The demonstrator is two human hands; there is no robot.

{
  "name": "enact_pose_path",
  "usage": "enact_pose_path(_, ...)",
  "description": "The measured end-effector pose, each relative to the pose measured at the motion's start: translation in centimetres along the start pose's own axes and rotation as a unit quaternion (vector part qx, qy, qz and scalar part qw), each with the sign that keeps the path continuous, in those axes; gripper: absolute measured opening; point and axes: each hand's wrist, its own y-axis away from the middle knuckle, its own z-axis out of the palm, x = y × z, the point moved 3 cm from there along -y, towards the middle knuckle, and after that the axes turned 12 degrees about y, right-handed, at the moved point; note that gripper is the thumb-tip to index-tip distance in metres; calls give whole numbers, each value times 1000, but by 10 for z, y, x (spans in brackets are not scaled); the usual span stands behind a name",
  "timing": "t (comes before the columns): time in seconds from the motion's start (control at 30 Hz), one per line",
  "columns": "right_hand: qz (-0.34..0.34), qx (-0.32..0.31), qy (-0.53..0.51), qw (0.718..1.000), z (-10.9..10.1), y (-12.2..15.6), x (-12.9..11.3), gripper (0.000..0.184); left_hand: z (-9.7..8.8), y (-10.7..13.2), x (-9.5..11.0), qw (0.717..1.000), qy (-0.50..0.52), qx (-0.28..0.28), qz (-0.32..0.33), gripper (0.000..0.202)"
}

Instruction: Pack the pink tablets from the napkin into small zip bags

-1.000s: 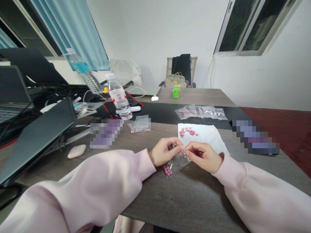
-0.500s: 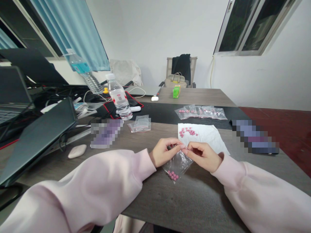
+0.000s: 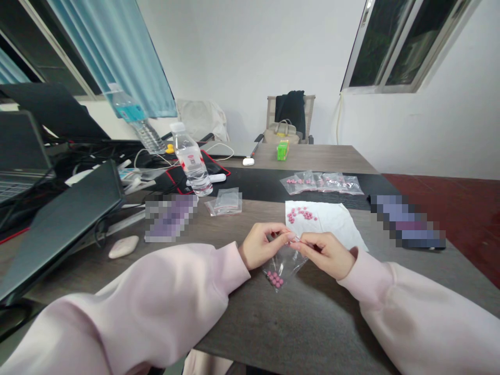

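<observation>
**Near field.** The left hand [image 3: 261, 246] and the right hand [image 3: 325, 255] meet above the worktop [image 3: 297, 325], each emerging from a pale pink sleeve. The fingers [image 3: 282, 234] of both hands are closed in a pinch on the top edge of a clear zip bag [image 3: 283, 266]. The bag hangs from this pinch, directly in front of the person. A small cluster of pink round tablets [image 3: 275, 279] rests in its lower corner. Whether the closure is sealed cannot be determined from this view.

**Mid field.** A white paper sheet [image 3: 332, 225] lies just beyond the hands and carries a scattered group of loose pink tablets [image 3: 301, 213]. Farther on, a row of clear bags with pink tablets [image 3: 321, 183] lies on a black band across the worktop. Their exact number cannot be read. A clear bag with no visible tablets [image 3: 225, 202] lies to the left.

**Status.** One bag is in hand with tablets inside, the row beyond is already filled, and the tablets on the sheet remain unbagged.

**Far field.** A water bottle [image 3: 190, 161] stands left of centre, and a green box [image 3: 283, 150] stands near the far edge of the worktop.
</observation>
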Motion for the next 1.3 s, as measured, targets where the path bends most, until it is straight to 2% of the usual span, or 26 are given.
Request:
enact_pose_path(0.23, 21, 39, -13, 999, -3, 1, 3, 60, -7, -4, 5, 999, 37, 3, -15, 31)
enact_pose_path(0.4, 3, 79, 15, 997, -7, 2, -4, 63, -13, -9, 14, 999, 31, -22, -30, 31)
enact_pose_path(0.47, -1, 75, 26, 997, -6, 2, -6, 63, -17, -11, 20, 998, 17, -47, -43, 29)
enact_pose_path(0.6, -2, 38, 16, 999, -3, 1, -8, 58, -33, -18, 33, 987, -17, -118, -109, 29)
enact_pose_path(0.67, 9, 43, 11, 999, -3, 1, -8, 56, -48, -26, 37, 981, -32, -114, -157, 34)
enact_pose_path(0.73, 21, 52, 10, 998, -3, 1, -8, 56, -66, -39, 40, 985, -42, -66, -152, 35)
enact_pose_path(0.8, 26, 58, 10, 998, -3, 1, -8, 57, -82, -56, 42, 992, -65, 18, -102, 33)
enact_pose_path(0.9, 27, 81, 9, 996, -3, 3, -7, 56, -93, -84, 42, 985, -94, 140, 25, 32)
enact_pose_path(0.97, 29, 101, 14, 994, -4, 4, -6, 54, -90, -101, 37, 962, -147, 197, 119, 33)
enact_pose_path(1.03, 27, 111, 24, 993, -5, 5, -5, 54, -79, -117, 24, 952, -186, 178, 163, 32)
enact_pose_path(1.07, 25, 113, 29, 993, -5, 5, -4, 53, -73, -125, 13, 956, -197, 150, 156, 34)
enact_pose_path(1.2, 4, 110, 68, 992, -6, 5, -3, 52, -52, -144, -36, 965, -257, -3, 47, 38)
enact_pose_path(1.3, -6, 116, 123, 986, -8, 4, -3, 50, -49, -147, -62, 955, -289, -62, -17, 37)
